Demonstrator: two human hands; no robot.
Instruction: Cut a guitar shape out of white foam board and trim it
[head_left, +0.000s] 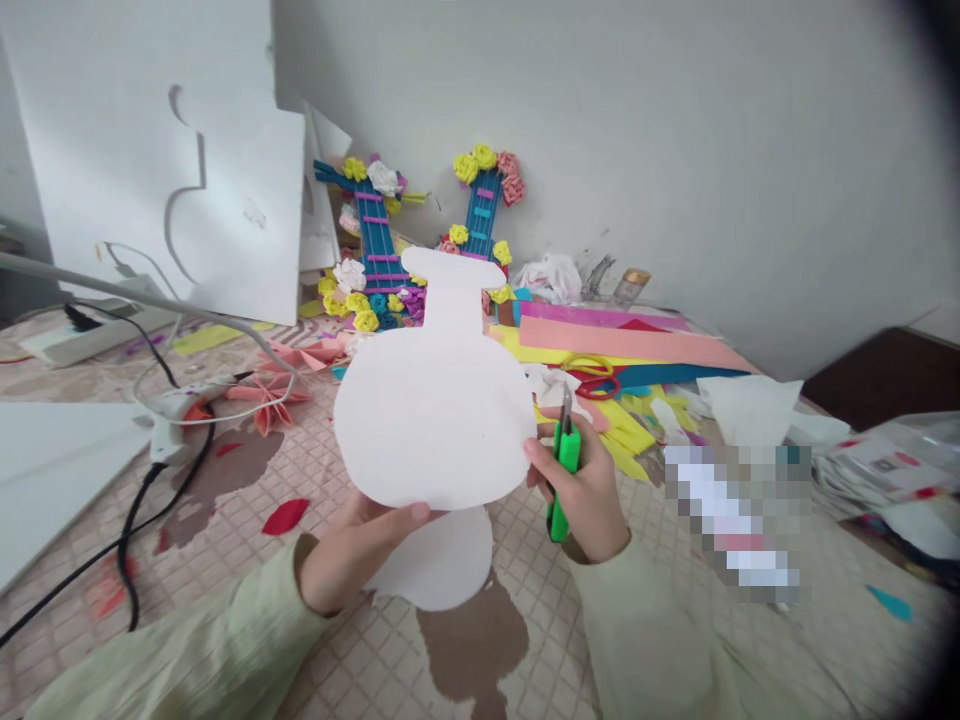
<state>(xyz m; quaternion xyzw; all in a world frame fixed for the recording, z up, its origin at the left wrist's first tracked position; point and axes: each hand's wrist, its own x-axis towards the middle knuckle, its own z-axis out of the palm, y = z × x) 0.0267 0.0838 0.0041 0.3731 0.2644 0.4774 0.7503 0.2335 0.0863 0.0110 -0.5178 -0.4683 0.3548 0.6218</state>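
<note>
A white vase-shaped cutout (439,420), flat and smooth-edged, is held up in front of me. My left hand (367,545) grips its bottom edge, thumb on the near face. At its right edge, my right hand (585,480) pinches the cutout and also holds a green utility knife (564,485), its metal blade end pointing up. Below the cutout, a second rounded white piece (442,565) lies on the patterned tabletop (555,620), partly hidden.
A white board (172,170) with a cut opening leans at the left. A glue gun (176,420) trails a black cord. Flower-trimmed paper guitars (379,235) stand behind. Scissors (592,375), coloured paper (630,345) and a pink paper star (270,395) lie about.
</note>
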